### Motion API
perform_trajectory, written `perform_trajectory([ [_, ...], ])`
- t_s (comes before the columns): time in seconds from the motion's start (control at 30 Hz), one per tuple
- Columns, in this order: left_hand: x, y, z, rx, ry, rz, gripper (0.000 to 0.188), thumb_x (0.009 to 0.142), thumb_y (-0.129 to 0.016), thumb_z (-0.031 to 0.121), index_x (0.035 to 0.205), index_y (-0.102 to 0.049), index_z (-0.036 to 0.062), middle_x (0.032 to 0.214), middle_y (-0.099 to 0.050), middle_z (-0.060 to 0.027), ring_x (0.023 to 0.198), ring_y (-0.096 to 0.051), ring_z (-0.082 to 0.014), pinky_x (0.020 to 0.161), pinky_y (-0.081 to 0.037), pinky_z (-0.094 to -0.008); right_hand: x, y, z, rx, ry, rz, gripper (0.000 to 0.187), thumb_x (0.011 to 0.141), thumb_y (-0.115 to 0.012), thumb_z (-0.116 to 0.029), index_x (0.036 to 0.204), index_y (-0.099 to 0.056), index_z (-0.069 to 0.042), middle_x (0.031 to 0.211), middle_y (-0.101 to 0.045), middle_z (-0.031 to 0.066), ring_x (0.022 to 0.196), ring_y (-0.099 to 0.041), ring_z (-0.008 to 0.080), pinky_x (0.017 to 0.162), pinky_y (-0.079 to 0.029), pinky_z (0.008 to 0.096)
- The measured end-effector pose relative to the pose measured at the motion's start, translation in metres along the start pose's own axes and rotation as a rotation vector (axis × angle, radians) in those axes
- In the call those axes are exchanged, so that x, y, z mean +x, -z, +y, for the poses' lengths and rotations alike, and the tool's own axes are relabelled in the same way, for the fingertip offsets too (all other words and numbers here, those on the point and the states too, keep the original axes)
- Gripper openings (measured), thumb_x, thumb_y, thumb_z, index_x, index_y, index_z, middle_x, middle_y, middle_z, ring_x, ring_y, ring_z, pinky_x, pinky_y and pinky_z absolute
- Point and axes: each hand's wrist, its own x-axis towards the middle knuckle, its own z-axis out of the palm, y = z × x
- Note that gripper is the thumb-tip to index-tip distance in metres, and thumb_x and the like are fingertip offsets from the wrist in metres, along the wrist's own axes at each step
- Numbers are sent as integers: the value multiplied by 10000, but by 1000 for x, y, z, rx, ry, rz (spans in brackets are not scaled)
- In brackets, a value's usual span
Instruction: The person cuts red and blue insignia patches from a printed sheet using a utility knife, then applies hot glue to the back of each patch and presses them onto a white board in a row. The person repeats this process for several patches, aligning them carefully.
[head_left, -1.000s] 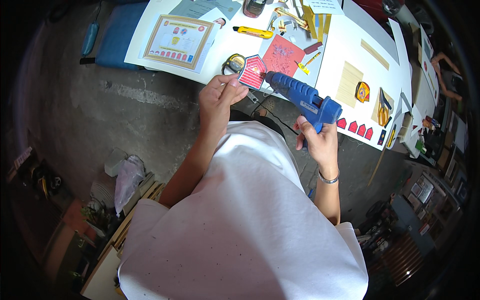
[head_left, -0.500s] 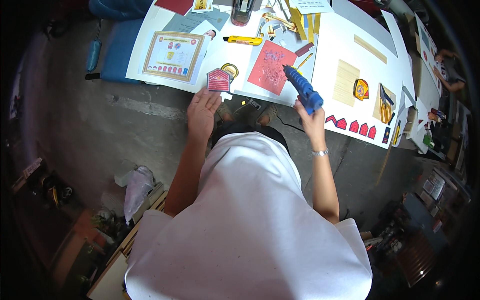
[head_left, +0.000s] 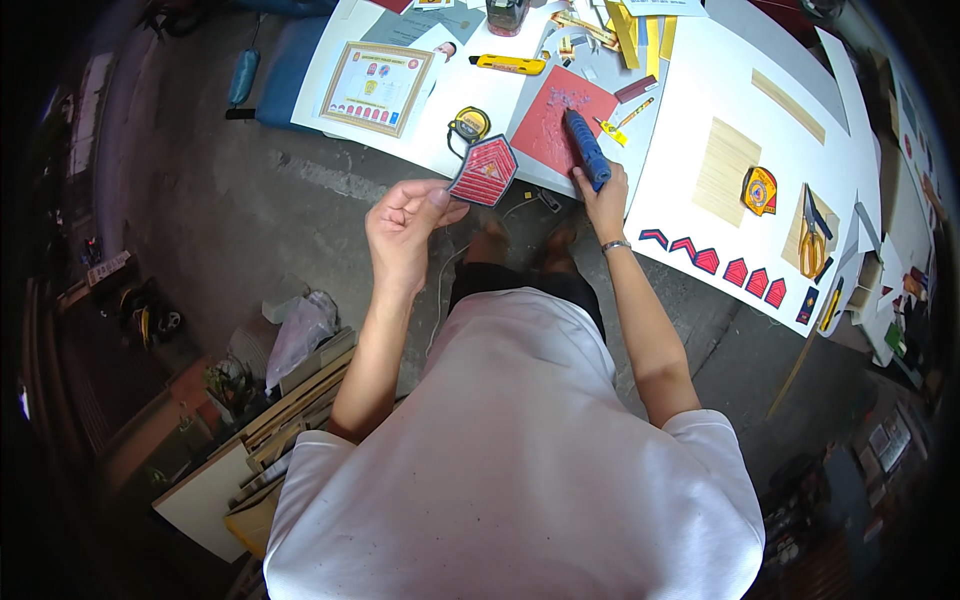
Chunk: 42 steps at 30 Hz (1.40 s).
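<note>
My left hand (head_left: 405, 225) pinches a red and dark-blue chevron patch (head_left: 487, 172) by its lower left edge, holding it tilted off the table's front edge. Just behind the patch lies a round yellow and black tape measure (head_left: 470, 124). My right hand (head_left: 604, 200) is closed on a blue glue gun (head_left: 587, 150), whose nozzle points away from me over a red sheet (head_left: 545, 122) marked with glue strands. Whether the nozzle touches the sheet I cannot tell. A row of similar red patches (head_left: 735, 271) lies along the white board's near edge at the right.
A framed certificate (head_left: 376, 88) lies at the table's left, with a yellow cutter (head_left: 508, 65) to its right. A yellow pencil (head_left: 636, 111) is beside the red sheet. Farther right are wooden panels (head_left: 727, 172), an orange badge (head_left: 759, 190) and orange-handled pliers (head_left: 812, 245). A blue chair (head_left: 290, 90) stands at left.
My left hand has turned the patch and brought it right, uncovering the tape measure. My right hand has lowered the glue gun toward the red sheet. The view has shifted.
</note>
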Motion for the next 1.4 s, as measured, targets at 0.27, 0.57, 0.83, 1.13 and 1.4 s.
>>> perform_trajectory([
  [0.27,-30,-15,33,670,-407,-154,126,905,-714,-26,1028,-722,-52,964,-769,-115,855,-760,-179,761,-600,-302,-65,46,-35,-74,-248,142,538,879,-791,-223,1266,-554,65,1134,-574,220,1077,-539,373,934,-438,461],
  [0.57,-59,-16,13,864,-1075,-628,240,820,-709,-25,1059,-682,-34,1052,-728,-165,986,-738,-315,837,-614,-386,-160,171,-215,599,-394,139,106,961,-728,-100,954,-718,6,727,-643,-27,611,-500,5,570,-423,185],
  [0.83,-102,-37,-26,873,-1299,-888,268,853,-653,101,1078,-671,-45,1065,-720,-187,1037,-723,-314,919,-598,-390,-216,190,-219,649,-658,210,134,935,-766,-117,956,-745,13,777,-667,-20,674,-528,22,614,-411,190],
  [1.13,-143,-94,-64,949,-1604,-1123,253,850,-648,111,1044,-673,-49,1058,-722,-185,1035,-719,-307,918,-591,-388,-267,231,-158,654,-796,262,145,914,-779,-141,911,-741,0,730,-652,-29,563,-438,-2,489,-284,192],
  [1.4,-202,-201,-124,887,-1749,-1293,208,866,-647,114,994,-666,-49,1049,-724,-213,1001,-725,-313,891,-597,-390,-297,305,-55,572,-725,264,88,910,-743,-73,891,-725,11,737,-648,-42,607,-470,-19,513,-326,172],
])
